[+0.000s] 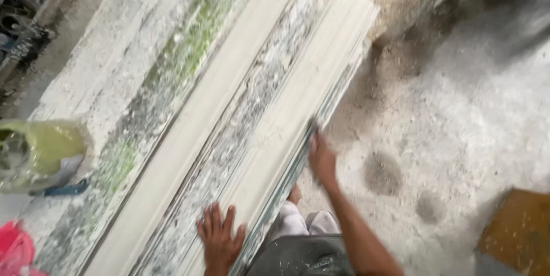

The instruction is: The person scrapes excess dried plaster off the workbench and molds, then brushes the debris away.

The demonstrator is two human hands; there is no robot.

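Observation:
A long white plaster moulding (309, 87) lies along a paint-stained workbench (114, 75), running from the near edge up to the far end. My left hand (220, 240) rests flat on its near end with fingers spread. At the moulding's right edge my right hand (322, 158) presses a small dark pad or scraper against the side; the frame is blurred, so the tool's kind is unclear. A second white strip (212, 104) lies parallel to the left.
A greenish plastic bag or jug (40, 153) sits at the bench's left edge, with something pink (14, 250) below it. The floor on the right is covered in white dust (458, 127). An orange-brown board (515, 230) lies at the lower right.

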